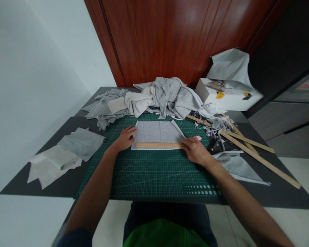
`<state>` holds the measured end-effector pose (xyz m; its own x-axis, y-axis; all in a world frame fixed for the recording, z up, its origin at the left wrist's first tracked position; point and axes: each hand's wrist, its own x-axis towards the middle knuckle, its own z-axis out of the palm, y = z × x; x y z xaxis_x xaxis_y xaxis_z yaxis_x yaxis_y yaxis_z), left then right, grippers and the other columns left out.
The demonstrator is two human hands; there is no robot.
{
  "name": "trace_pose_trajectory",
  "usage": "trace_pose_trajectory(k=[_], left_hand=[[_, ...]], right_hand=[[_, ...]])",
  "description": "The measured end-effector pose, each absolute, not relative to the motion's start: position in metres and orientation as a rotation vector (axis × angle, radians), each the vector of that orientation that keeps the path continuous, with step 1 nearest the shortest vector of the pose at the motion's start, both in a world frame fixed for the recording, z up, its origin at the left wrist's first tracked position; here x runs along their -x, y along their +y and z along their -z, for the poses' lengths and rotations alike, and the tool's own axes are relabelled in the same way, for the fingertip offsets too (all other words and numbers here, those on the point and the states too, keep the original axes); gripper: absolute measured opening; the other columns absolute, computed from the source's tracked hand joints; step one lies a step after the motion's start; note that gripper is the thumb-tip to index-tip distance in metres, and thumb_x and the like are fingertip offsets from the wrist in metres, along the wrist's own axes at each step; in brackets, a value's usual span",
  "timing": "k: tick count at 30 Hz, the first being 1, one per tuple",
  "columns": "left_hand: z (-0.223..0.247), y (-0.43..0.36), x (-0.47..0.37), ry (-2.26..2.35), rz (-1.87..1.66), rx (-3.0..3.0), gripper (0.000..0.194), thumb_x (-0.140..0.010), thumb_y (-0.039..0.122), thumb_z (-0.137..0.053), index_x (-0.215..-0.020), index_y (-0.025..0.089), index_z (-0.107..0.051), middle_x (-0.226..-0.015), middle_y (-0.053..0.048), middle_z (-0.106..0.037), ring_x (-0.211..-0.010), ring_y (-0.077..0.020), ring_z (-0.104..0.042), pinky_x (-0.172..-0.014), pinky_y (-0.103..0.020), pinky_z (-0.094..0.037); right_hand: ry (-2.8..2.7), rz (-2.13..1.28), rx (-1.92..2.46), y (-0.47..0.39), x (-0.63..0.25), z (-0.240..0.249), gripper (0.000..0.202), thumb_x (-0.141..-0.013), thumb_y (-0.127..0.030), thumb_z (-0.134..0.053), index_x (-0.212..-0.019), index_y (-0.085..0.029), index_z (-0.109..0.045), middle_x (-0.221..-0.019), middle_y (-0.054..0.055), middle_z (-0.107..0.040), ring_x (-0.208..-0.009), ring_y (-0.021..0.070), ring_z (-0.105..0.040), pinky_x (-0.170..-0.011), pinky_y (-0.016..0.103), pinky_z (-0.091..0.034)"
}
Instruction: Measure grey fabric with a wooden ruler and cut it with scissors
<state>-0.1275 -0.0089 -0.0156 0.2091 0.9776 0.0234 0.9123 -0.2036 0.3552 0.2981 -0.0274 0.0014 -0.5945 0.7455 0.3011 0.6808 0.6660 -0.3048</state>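
A grey piece of fabric (158, 131) lies flat in front of me on a green cutting mat (146, 175). Along its near edge rests a wooden ruler (158, 145). My left hand (125, 139) is at the fabric's left edge, its fingers stretched towards the cloth and the thumb apart from them. At the other side, the fingers of my right hand (195, 150) close over the ruler's right end and the fabric's lower right corner. The right fingertips are partly hidden.
Crumpled grey and white cloth (167, 94) is heaped along the back. Cut pieces (79, 142) lie at the left. Wooden strips (260, 159), cords and a grey scrap (239, 164) lie at the right, below a white box (230, 97).
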Motion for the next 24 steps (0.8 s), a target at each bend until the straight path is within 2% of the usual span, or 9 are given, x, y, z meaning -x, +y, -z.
trace_pose_trajectory(k=[7, 10, 14, 19, 21, 24], left_hand=[[0.018, -0.009, 0.126, 1.785, -0.370, -2.220, 0.060, -0.089, 0.022, -0.050, -0.149, 0.024, -0.058, -0.165, -0.006, -0.047, -0.158, -0.0308, -0.031, -0.130, -0.059, -0.021], [0.019, -0.008, 0.126, 1.792, -0.359, -2.223, 0.060, -0.090, 0.021, -0.049, -0.150, 0.024, -0.057, -0.165, -0.006, -0.047, -0.158, -0.0309, -0.031, -0.130, -0.059, -0.020], [0.021, -0.007, 0.127, 1.794, -0.351, -2.247, 0.060, -0.091, 0.022, -0.050, -0.150, 0.024, -0.057, -0.165, -0.006, -0.047, -0.158, -0.0310, -0.032, -0.130, -0.058, -0.020], [0.022, -0.006, 0.127, 1.807, -0.346, -2.255, 0.061, -0.090, 0.022, -0.050, -0.151, 0.025, -0.057, -0.165, -0.006, -0.047, -0.158, -0.0311, -0.033, -0.129, -0.060, -0.021], [0.022, -0.006, 0.126, 1.800, -0.351, -2.253, 0.061, -0.090, 0.023, -0.051, -0.150, 0.026, -0.057, -0.165, -0.005, -0.048, -0.157, -0.0311, -0.033, -0.129, -0.060, -0.022], [0.020, -0.007, 0.125, 1.797, -0.354, -2.247, 0.061, -0.090, 0.024, -0.051, -0.151, 0.026, -0.057, -0.165, -0.005, -0.047, -0.158, -0.0320, -0.033, -0.129, -0.060, -0.022]], right_hand=[[-2.545, -0.023, 1.244, -0.045, -0.302, -0.014, 0.018, -0.096, -0.015, -0.055, -0.097, -0.017, -0.072, -0.091, 0.015, -0.071, -0.092, 0.0307, -0.063, -0.102, 0.050, -0.045], [-2.497, -0.044, 1.353, -0.062, -0.294, -0.017, 0.015, -0.095, -0.017, -0.057, -0.101, -0.017, -0.071, -0.093, 0.017, -0.069, -0.097, 0.0331, -0.063, -0.098, 0.047, -0.047], [-2.489, -0.174, 1.518, -0.085, -0.265, -0.021, 0.028, -0.097, -0.022, -0.057, -0.121, -0.014, -0.068, -0.108, 0.019, -0.070, -0.105, 0.0334, -0.065, -0.094, 0.043, -0.051], [-2.537, -0.392, 1.668, -0.102, -0.222, -0.032, 0.052, -0.099, -0.025, -0.055, -0.148, -0.011, -0.051, -0.117, 0.019, -0.070, -0.104, 0.0320, -0.070, -0.089, 0.041, -0.053], [-2.541, -0.522, 1.627, -0.105, -0.210, -0.036, 0.053, -0.099, -0.028, -0.057, -0.149, -0.011, -0.050, -0.115, 0.018, -0.071, -0.100, 0.0303, -0.072, -0.087, 0.039, -0.054], [-2.510, -0.689, 1.372, -0.106, -0.201, -0.036, 0.045, -0.100, -0.030, -0.057, -0.141, -0.012, -0.057, -0.110, 0.014, -0.073, -0.096, 0.0269, -0.072, -0.087, 0.038, -0.055]])
